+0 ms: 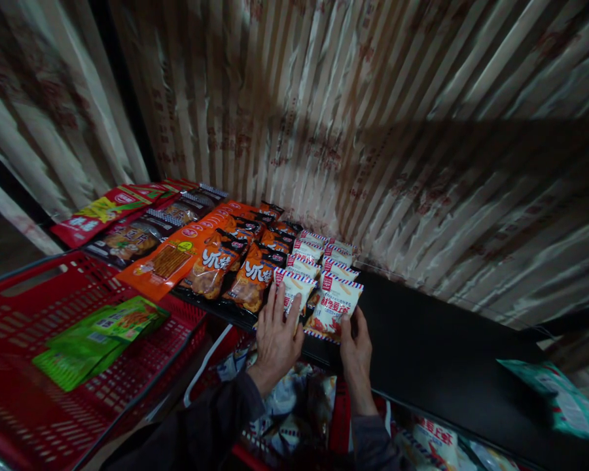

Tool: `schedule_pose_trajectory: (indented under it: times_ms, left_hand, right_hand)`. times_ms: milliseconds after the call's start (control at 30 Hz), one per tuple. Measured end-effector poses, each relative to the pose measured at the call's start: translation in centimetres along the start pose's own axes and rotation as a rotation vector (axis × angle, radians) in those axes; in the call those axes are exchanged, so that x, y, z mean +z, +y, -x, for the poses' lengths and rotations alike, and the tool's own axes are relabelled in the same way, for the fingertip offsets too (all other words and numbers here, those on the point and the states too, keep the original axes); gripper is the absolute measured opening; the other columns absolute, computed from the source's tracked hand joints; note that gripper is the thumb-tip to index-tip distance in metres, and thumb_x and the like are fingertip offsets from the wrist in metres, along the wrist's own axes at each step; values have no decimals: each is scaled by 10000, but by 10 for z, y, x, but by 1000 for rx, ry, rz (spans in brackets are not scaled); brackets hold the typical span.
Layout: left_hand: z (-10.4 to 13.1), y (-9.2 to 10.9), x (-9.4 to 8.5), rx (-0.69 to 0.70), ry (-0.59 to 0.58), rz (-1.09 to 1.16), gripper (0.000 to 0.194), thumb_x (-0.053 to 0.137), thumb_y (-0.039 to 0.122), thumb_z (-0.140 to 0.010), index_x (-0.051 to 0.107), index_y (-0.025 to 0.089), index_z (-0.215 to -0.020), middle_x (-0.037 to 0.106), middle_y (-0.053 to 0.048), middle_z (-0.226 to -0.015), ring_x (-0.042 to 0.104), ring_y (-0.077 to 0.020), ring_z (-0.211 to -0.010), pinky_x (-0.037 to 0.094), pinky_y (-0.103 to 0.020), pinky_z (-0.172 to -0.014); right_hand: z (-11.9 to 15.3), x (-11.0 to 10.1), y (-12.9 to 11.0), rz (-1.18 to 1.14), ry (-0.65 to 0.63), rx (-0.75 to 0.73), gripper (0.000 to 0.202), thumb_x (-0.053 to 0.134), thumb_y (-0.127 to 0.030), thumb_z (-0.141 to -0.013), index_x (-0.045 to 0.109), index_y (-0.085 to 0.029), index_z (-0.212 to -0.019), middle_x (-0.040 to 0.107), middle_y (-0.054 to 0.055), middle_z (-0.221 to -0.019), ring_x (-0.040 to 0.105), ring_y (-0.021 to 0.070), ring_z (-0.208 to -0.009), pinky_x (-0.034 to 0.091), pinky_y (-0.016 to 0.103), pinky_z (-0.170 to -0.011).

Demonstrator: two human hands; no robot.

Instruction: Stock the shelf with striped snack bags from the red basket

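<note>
My left hand (275,333) lies over the front-left white snack bag (298,288), its fingers stretched out flat across the packet. My right hand (357,350) grips the lower right edge of the neighbouring white snack bag (334,302), thumb on its face and fingers at its side. This bag has red lettering and a striped border. More white bags (342,268) stand in two rows behind these, on a black shelf (422,333). Left of them, orange-and-black snack bags (250,278) are lined up in rows.
Farther left on the shelf are orange packets (169,261), dark packets (132,235) and red packets (103,209). A red basket (10,320) holds green packets (98,337). Below the shelf, another basket holds more bags (289,399). A teal packet (559,399) lies at right; pleated sheeting (324,118) hangs behind.
</note>
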State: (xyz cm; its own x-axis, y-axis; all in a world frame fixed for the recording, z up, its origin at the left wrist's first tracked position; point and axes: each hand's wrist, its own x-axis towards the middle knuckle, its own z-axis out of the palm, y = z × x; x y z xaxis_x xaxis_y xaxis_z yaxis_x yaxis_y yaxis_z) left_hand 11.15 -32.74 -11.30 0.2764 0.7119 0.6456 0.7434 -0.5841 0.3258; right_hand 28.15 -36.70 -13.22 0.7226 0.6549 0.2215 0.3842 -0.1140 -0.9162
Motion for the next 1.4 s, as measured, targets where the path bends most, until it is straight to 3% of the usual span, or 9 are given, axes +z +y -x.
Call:
schedule_pose_trajectory:
  times_ms: [167, 400, 567, 933, 1400]
  left_hand:
    - [-10, -5, 7, 54, 49, 13, 549, 555, 162, -838, 456, 179, -1378, 199, -175, -1584, 171, -330, -1464, 402, -462, -1022]
    - [-19, -9, 18, 19, -7, 8, 580, 583, 216, -841, 437, 214, -1402, 217, -154, -1583, 161, -340, -1465, 416, -474, -1005]
    - [-19, -13, 15, 52, -9, 34, 550, 555, 275, -870, 442, 203, -1404, 243, -149, -1576, 156, -333, -1467, 365, -500, -1062]
    - [-17, -12, 15, 91, 8, 46, 516, 497, 240, -906, 420, 148, -1408, 294, -175, -1550, 102, -309, -1478, 217, -549, -1155]
    - [-14, -11, 15, 112, 55, 43, 495, 536, 281, -896, 478, 161, -1372, 390, -157, -1506, 141, -310, -1472, 208, -530, -1161]
  right_hand:
    - [2, -1, -7, 27, -13, 56, 762, 469, -646, -807, 482, -144, -1380, 563, 156, -1358, 539, 299, -1213, 398, 424, -1024]
    - [1, -2, -10, 31, -16, 98, 787, 474, -665, -790, 498, -130, -1367, 571, 167, -1345, 537, 312, -1217, 396, 432, -1026]
    - [1, 1, -9, 28, -14, 107, 771, 479, -652, -802, 485, -145, -1383, 579, 150, -1343, 547, 303, -1207, 409, 420, -1012]
    - [2, 0, -12, 33, -68, 87, 767, 456, -646, -820, 463, -148, -1403, 581, 143, -1342, 549, 300, -1197, 413, 400, -992]
    - [1, 1, -14, 48, -67, 48, 742, 470, -626, -822, 463, -163, -1402, 572, 142, -1357, 548, 290, -1201, 407, 399, -999]
